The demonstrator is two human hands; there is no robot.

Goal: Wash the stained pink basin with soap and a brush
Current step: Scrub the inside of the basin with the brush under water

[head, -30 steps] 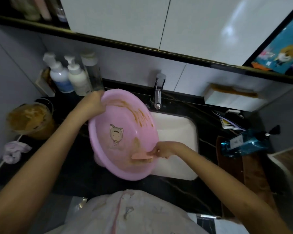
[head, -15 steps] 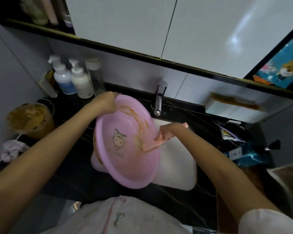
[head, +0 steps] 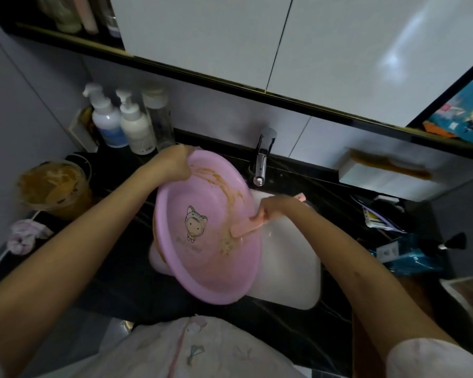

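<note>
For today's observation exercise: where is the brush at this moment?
In the head view the brush sits just right of centre, gripped by the right hand, its head inside the pink basin on its right side, above the white sink.

Left hand (head: pixel 175 165) curled, gripping; right hand (head: pixel 271 210) fisted; arms outstretched

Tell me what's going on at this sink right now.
A person is scrubbing a pink basin held tilted over the white sink. The left hand grips its upper rim, and the right hand holds a pink brush with its head against the inside. Brown stains streak the upper inside, with another patch by the brush, so the wash is not finished.
</note>
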